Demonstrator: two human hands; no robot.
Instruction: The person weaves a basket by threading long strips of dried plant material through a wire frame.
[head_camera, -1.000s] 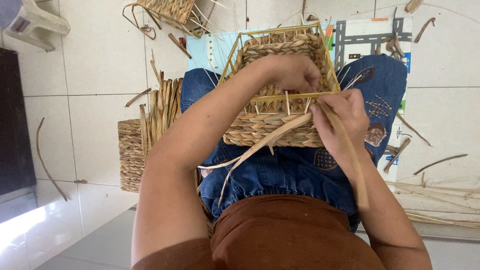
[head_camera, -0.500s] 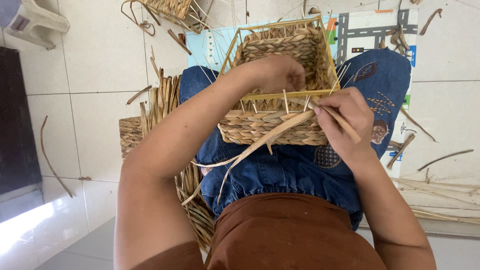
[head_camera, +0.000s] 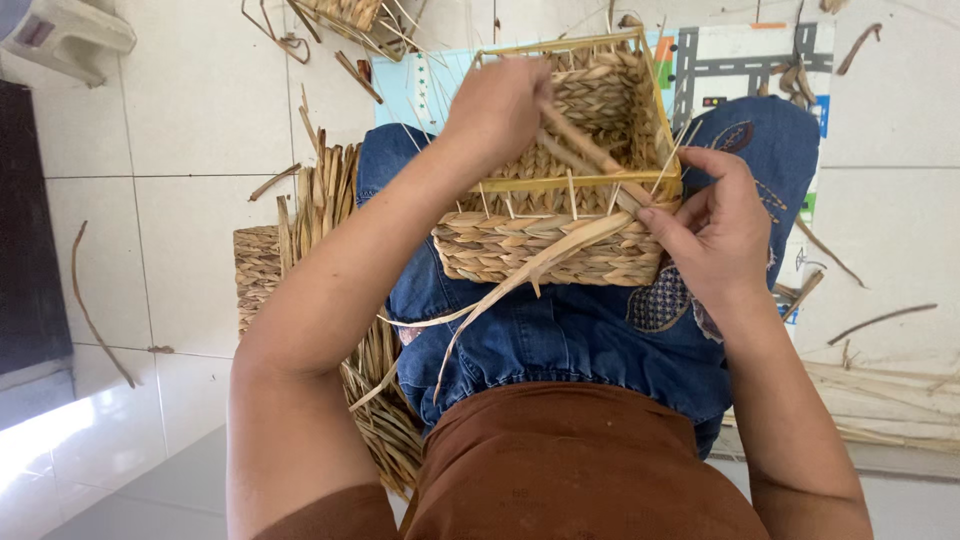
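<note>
At centre frame, the woven basket (head_camera: 560, 235) is tan and straw-yellow, with a braided pattern and a pale yellow frame along its rim. Below it, the jeans (head_camera: 560, 340) are mid-blue denim with a dark embroidered patch at the right. The shirt (head_camera: 580, 470) at the bottom is rusty brown. The floor tiles (head_camera: 190, 100) at upper left are off-white. The mat (head_camera: 740, 60) at the top is light blue and grey.

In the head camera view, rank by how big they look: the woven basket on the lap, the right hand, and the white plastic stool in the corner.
1. Woven basket, clearly largest.
2. Right hand.
3. White plastic stool, smallest as seen, though it is cut off by the frame and farther away, so unsure.
</note>
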